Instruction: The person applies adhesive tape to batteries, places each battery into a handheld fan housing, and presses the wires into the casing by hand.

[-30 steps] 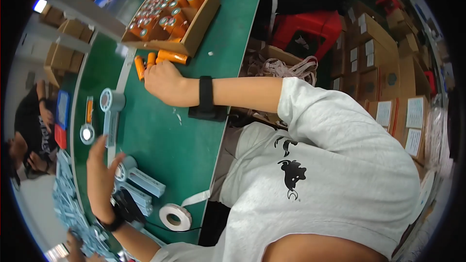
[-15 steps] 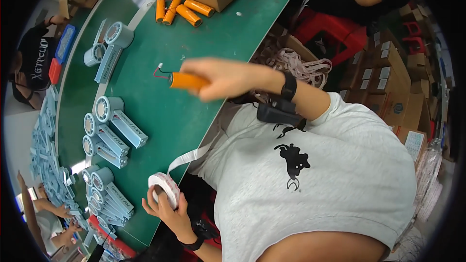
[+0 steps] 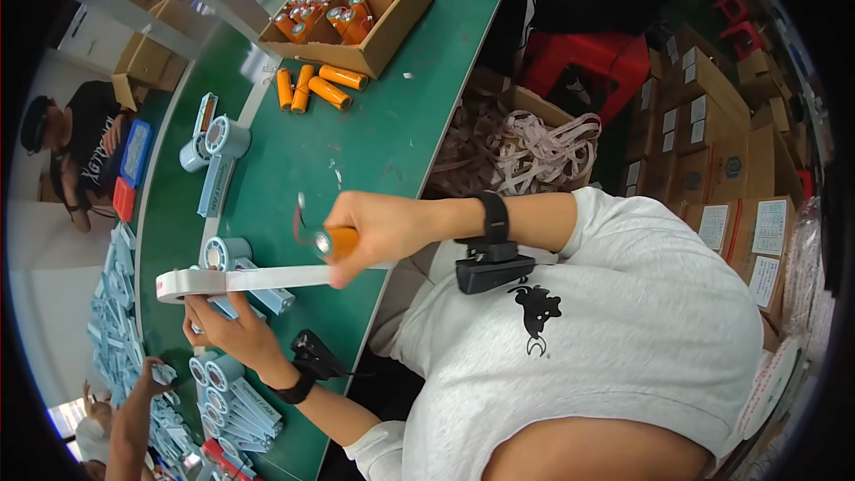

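My right hand (image 3: pixel 387 230) is closed around an orange cylindrical battery (image 3: pixel 338 242). A thin red wire with a small white plug, blurred, sticks out from its end. My left hand (image 3: pixel 239 338) grips a roll of white tape (image 3: pixel 183 283), seen edge-on, its fingers under and behind it. Between the hands a white tape strip (image 3: pixel 278 278) is stretched straight, reaching my right thumb below the battery. Beneath the roll and strip, pale blue handheld fans (image 3: pixel 224 252) lie partly hidden on the green table (image 3: pixel 374 138).
A cardboard box (image 3: pixel 392 40) of wired orange batteries stands at the back, several loose batteries (image 3: pixel 331 93) before it. More fans (image 3: pixel 236 401) lie at lower left, beside a heap of blue parts (image 3: pixel 116 303). A carton of tape scraps (image 3: pixel 543 142) stands beside the table. Other people work nearby.
The left hand has lifted the tape roll off the near table edge and away from me. My right hand has come down toward it with the battery, and the strip now runs taut between them.
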Action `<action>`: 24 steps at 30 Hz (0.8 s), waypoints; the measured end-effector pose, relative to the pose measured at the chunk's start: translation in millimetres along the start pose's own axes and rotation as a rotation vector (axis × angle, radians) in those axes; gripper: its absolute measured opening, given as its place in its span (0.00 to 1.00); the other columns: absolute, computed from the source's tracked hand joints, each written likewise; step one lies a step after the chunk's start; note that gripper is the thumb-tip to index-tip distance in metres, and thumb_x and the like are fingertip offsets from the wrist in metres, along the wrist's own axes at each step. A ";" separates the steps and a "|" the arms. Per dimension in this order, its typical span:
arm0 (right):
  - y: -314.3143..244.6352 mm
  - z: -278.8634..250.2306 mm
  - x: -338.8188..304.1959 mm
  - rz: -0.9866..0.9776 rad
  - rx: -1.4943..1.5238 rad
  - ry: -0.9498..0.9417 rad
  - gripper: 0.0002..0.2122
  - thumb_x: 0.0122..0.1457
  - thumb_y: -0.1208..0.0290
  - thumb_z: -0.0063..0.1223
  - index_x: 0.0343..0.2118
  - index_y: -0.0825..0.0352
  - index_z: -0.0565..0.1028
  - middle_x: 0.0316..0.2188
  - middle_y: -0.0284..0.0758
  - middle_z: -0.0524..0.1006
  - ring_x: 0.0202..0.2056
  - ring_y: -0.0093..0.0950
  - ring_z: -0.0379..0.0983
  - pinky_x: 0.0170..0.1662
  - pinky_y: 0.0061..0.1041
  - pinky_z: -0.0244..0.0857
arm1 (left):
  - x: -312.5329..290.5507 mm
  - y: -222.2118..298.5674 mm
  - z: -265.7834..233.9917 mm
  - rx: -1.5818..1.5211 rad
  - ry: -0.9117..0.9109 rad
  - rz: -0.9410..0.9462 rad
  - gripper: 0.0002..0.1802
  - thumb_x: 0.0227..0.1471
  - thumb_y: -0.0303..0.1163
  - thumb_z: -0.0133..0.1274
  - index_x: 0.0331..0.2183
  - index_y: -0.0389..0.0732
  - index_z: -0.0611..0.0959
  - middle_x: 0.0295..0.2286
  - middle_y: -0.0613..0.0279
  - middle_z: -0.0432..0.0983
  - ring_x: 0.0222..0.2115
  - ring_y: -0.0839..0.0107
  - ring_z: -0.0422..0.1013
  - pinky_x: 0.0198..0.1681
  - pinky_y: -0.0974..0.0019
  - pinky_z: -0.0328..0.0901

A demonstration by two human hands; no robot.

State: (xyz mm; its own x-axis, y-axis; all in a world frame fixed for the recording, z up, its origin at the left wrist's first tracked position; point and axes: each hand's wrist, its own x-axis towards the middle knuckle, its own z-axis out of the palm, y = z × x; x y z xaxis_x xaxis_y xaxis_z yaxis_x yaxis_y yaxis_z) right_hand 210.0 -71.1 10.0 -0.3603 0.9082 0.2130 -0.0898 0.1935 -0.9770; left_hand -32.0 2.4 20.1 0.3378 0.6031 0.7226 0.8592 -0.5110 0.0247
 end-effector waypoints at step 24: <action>8.6 20.2 82.8 -0.203 0.014 0.382 0.13 0.54 0.69 0.49 0.35 0.76 0.69 0.25 0.39 0.72 0.27 0.24 0.66 0.33 0.23 0.62 | 2.1 38.2 11.8 -0.162 -0.197 0.173 0.25 0.37 0.25 0.57 0.41 0.30 0.71 0.35 0.51 0.71 0.39 0.60 0.65 0.42 0.63 0.49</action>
State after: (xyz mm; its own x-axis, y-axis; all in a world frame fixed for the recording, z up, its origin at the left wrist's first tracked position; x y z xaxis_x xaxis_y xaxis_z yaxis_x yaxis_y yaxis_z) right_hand 160.6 -1.8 19.5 0.0350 0.9250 0.3783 -0.1368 0.3794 -0.9151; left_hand 6.1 -8.6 14.4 0.5555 0.5972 0.5786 0.7150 -0.6983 0.0342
